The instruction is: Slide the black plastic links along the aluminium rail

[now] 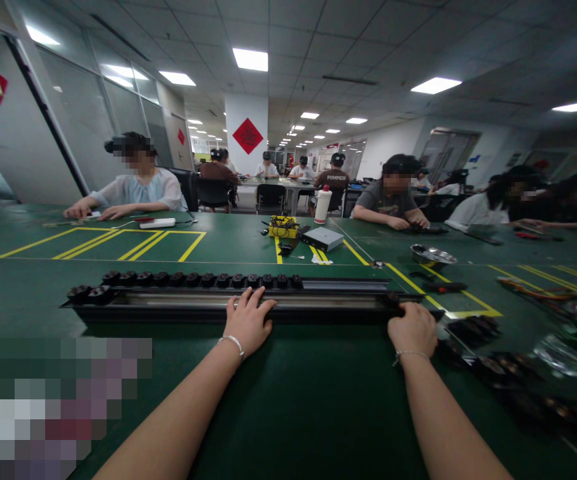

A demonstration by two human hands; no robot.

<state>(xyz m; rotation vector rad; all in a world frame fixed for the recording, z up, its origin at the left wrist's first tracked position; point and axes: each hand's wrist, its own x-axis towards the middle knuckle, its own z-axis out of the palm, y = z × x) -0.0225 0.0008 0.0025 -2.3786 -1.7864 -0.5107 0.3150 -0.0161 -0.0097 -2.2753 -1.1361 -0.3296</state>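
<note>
A long black channel [158, 312] lies across the green table before me, with a pale metallic strip along its inside. My left hand [249, 323] rests on its near edge around the middle, fingers spread. At the right end, my right hand [413, 328] is closed, its fingers curled at a dark part whose shape is mostly covered. Two black round ribbed pieces [88, 293] sit in the channel's left end. Just behind runs a second black rail [346, 285], carrying a row of several similar black pieces [193, 280] up to about its middle-right.
Blurred black parts [513, 367] and clear plastic [568, 353] lie at right. Farther back are a metal bowl [432, 255], a grey box [322, 237], a yellow holder with cables [283, 227] and a white bottle [322, 205]. Other people sit across the table.
</note>
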